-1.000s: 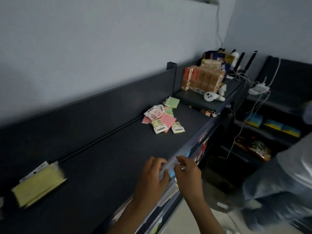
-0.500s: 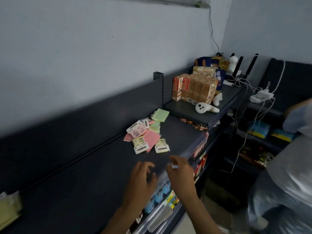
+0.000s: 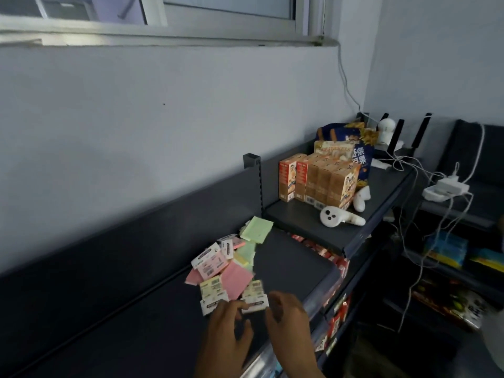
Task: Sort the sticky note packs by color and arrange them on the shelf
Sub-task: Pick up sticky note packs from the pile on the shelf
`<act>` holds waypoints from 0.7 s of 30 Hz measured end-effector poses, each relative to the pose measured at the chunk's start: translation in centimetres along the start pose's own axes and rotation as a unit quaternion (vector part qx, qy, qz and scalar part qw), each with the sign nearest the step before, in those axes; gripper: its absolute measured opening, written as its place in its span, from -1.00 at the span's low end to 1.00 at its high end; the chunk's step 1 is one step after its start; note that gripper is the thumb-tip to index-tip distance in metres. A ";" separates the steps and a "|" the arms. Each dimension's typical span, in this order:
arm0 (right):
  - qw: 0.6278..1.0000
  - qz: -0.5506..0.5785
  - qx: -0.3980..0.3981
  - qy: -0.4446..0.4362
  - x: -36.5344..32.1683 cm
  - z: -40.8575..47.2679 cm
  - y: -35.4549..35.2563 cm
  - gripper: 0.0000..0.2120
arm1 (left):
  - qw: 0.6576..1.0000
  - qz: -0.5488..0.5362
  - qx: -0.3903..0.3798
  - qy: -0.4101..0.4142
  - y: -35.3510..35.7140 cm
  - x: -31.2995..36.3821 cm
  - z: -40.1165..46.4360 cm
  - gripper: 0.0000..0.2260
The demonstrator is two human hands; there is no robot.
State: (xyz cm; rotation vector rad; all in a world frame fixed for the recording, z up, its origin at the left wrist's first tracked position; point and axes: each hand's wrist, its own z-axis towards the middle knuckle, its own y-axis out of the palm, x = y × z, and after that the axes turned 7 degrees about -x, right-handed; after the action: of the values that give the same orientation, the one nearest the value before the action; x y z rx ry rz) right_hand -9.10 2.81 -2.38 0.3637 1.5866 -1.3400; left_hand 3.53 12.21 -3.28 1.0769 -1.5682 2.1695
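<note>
Dark grey metal shelf (image 3: 141, 317) bearing a loose heap of pink, green and pale yellow sticky note packs (image 3: 231, 266) near its front edge. Left hand (image 3: 227, 327) and right hand (image 3: 287, 313), fingers loosely spread, reach the nearest white-labelled packs; whether either grasps one cannot be told. Raised shelf section (image 3: 308, 227), right: orange cardboard cartons (image 3: 317, 180), blue snack bag (image 3: 360, 156) with Chinese characters, white handheld controller (image 3: 339, 216). Pack label print blurred.
</note>
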 end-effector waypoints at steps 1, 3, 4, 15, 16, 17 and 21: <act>1.000 -0.004 -0.007 0.001 0.2 0.8 -0.1 -0.72 | 1.000 -0.002 -0.001 -0.001 0.2 0.1 0.9 -0.76; 1.000 -0.015 -0.018 0.003 0.3 2.9 -0.4 -0.69 | 1.000 -0.005 0.005 -0.006 0.6 0.5 3.0 -0.74; 0.999 -0.025 -0.025 0.007 0.2 4.0 -0.8 -0.66 | 1.000 -0.012 0.012 -0.007 0.6 0.9 4.3 -0.74; 0.988 -0.133 -0.065 -0.048 -0.6 16.5 -1.8 -0.54 | 0.996 -0.055 0.066 -0.003 1.0 1.2 15.8 -0.74; 0.986 -0.139 -0.074 -0.052 -0.3 17.4 -1.3 -0.50 | 0.997 -0.049 0.065 0.000 1.0 0.9 16.6 -0.75; 0.985 -0.145 -0.082 -0.052 0.0 18.3 -0.9 -0.48 | 0.997 -0.034 0.065 0.006 1.0 0.7 17.3 -0.75; 0.977 -0.167 -0.116 -0.060 0.4 21.2 -0.1 -0.38 | 0.996 0.042 0.071 0.036 0.9 0.2 20.0 -0.76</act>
State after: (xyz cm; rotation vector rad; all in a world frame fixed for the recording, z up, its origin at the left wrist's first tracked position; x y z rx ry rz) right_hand 0.84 -15.84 -0.61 -0.1325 1.7304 -1.3753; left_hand 11.20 -6.13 -0.89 0.9758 -1.4735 2.3789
